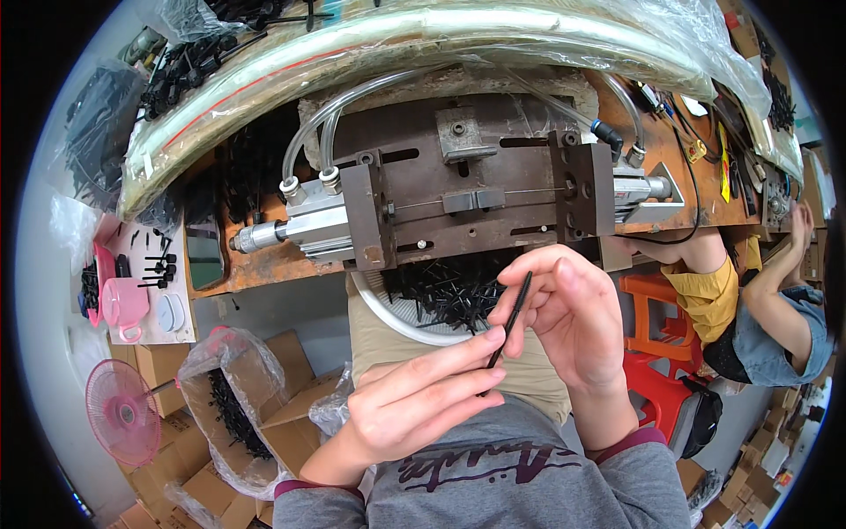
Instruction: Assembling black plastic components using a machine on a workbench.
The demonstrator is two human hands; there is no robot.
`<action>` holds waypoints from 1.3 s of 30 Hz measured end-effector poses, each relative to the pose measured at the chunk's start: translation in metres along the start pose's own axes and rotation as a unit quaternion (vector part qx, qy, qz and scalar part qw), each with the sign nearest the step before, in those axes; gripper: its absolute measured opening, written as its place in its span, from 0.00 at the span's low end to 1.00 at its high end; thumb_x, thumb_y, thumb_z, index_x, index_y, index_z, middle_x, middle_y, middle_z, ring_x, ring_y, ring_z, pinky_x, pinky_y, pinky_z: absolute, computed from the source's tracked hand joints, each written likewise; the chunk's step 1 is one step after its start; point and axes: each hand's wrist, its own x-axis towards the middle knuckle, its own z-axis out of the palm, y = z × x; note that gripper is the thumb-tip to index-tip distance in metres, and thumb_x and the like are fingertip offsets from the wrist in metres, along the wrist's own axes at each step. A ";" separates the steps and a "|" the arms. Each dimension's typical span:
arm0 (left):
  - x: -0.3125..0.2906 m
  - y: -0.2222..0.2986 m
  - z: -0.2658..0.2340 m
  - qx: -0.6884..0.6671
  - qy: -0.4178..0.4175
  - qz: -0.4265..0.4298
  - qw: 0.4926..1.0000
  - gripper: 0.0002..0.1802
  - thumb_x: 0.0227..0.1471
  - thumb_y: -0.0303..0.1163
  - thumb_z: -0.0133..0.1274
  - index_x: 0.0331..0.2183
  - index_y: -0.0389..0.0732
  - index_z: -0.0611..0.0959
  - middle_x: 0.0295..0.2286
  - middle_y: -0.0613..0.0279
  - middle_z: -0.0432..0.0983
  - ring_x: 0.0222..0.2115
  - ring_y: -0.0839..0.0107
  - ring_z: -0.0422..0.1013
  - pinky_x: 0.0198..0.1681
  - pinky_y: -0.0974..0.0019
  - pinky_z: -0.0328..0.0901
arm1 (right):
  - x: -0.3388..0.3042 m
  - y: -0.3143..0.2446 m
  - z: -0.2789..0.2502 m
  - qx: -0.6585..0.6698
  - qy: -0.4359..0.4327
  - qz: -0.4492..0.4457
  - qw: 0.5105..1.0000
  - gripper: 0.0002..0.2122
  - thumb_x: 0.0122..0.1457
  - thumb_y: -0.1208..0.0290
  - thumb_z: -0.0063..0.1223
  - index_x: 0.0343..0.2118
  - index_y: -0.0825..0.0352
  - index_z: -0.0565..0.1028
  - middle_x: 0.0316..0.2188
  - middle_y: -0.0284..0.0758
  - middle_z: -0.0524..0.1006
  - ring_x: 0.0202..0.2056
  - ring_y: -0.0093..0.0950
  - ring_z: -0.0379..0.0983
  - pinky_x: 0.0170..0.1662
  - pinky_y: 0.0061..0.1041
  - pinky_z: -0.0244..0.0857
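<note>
Between my two hands, in front of my lap, is a thin black rod [513,319], tilted with its upper end to the right. My left hand [423,397] pinches its lower part between the fingers. The fingers of my right hand [568,322] are curled about its upper part, thumb raised. Just beyond my hands a white round basin [388,316] rests on my lap, heaped with thin black pieces [449,286]. Over the basin stands a brown metal fixture [511,231] with a small grey clamp block [473,200] at its middle and a silver air cylinder on each side.
Clear air hoses [304,128] arch from the fixture. A plastic-wrapped roll [423,57] lies along the bench's back. At left are a pink cup [125,304], a pink fan [123,412] and a bagged carton [233,410]. A red stool [656,388] and another person [784,326] are at right.
</note>
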 end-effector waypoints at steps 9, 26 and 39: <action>-0.001 0.002 -0.002 -0.017 -0.016 0.026 0.999 0.18 0.33 0.28 0.73 0.32 0.37 0.87 0.40 0.49 0.81 0.34 0.67 0.81 0.32 0.71 0.76 | 0.000 0.004 0.002 -0.091 0.062 -0.068 0.992 0.08 0.67 0.73 0.48 0.39 0.73 0.76 0.31 0.40 0.80 0.23 0.22 0.76 0.29 0.19 0.71; 0.020 -0.008 -0.004 -0.065 0.119 -0.134 0.982 0.10 0.43 0.18 0.65 0.33 0.34 0.87 0.32 0.56 0.81 0.32 0.69 0.77 0.36 0.70 0.71 | 0.009 0.016 0.018 -0.198 0.019 -0.129 0.971 0.08 0.63 0.75 0.53 0.41 0.71 0.81 0.36 0.31 0.74 0.31 0.16 0.68 0.34 0.14 0.61; 0.059 -0.011 -0.163 0.257 0.383 0.043 0.886 0.05 0.51 0.17 0.57 0.32 0.32 0.86 0.30 0.60 0.81 0.30 0.75 0.74 0.36 0.73 0.69 | 0.000 0.025 0.008 -0.199 0.078 -0.097 0.972 0.08 0.63 0.75 0.50 0.40 0.74 0.78 0.33 0.36 0.77 0.29 0.19 0.72 0.34 0.16 0.65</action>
